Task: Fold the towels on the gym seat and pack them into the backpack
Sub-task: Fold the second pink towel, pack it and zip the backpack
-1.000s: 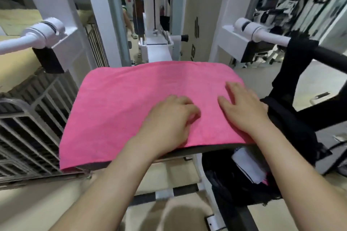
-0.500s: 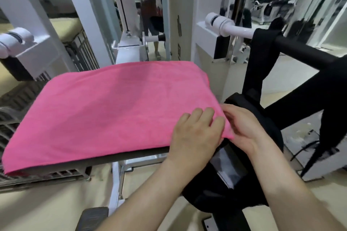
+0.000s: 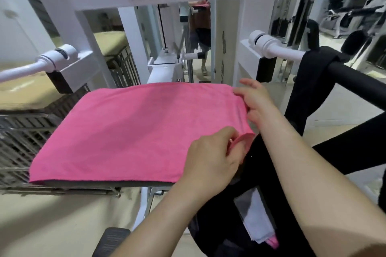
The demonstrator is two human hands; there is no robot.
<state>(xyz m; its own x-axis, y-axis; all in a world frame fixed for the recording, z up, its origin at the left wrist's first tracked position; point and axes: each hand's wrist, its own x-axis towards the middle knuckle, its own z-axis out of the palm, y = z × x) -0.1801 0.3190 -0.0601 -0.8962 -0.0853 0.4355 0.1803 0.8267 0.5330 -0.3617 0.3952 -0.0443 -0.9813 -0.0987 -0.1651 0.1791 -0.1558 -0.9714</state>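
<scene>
**A:** On the head camera, your pink towel (image 3: 129,129) lies flat over the gym seat (image 3: 104,183). It covers the seat from the left edge across, and its right side spills just past the right edge.

**B:** Your left hand (image 3: 211,162) pinches the towel at the seat's near right corner, with thumb and fingers curled on a small raised lip of cloth. Your right hand (image 3: 254,100) is at the far right corner, its fingers closed over the towel's edge there.

**A:** The backpack (image 3: 221,221) hangs open just beside the seat's right edge, below your arms. A black strap (image 3: 309,81) draped over the black bar (image 3: 355,81) seems to be what holds it up. A pale folded cloth (image 3: 258,221) already sits inside, with a bit of pink showing under it.

**B:** I'd judge you're set to fold the right side over toward the left edge. The towel looks light, soft and limp, so it will sag between your hands. Hold it by those two right corners and keep the edge between them taut.

**A:** The pile looks plush rather than slippery, so a pinch should be enough. It may drag on the seat, so lift the edge instead of sliding it. Nothing here is fragile, and you can press the crease down firmly.
</scene>
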